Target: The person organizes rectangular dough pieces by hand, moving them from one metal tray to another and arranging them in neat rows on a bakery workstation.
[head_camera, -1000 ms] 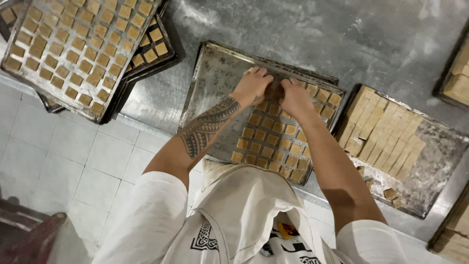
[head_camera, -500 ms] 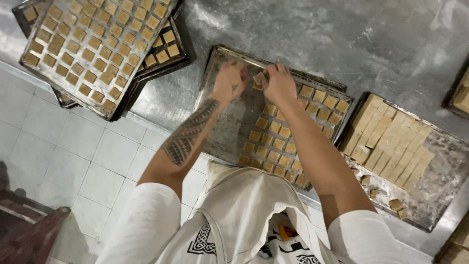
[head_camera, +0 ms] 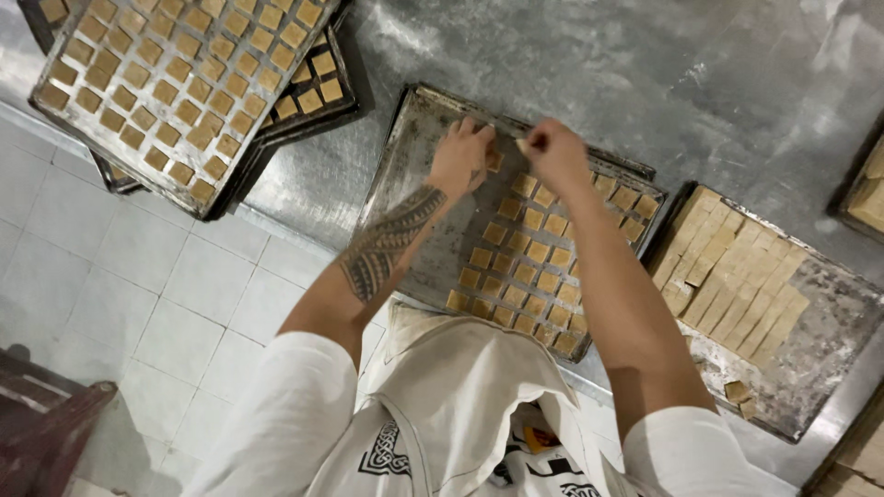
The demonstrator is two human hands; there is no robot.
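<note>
Both hands worked at the far edge of a metal baking tray [head_camera: 419,175] in the middle of the frame. The left hand [head_camera: 459,158] lay spread, fingers loosely apart, on the tray's bare upper-left part, fingertips just beside the top dough square [head_camera: 494,162]. The right hand [head_camera: 555,152] was pinched shut on a small piece [head_camera: 522,144] of the same dough, near the tray's upper rim and just right of the left hand. The tan squares filled the tray's right and lower parts in rows; the tray's long axis ran from upper left to lower right, and the unfilled strip lay to the left, under the left hand, so that hand was nearer it. On the steel table [head_camera: 645,74], a second tray of uncut dough strips [head_camera: 737,276] sat at right, and stacked full trays [head_camera: 175,92] at upper left.
</note>
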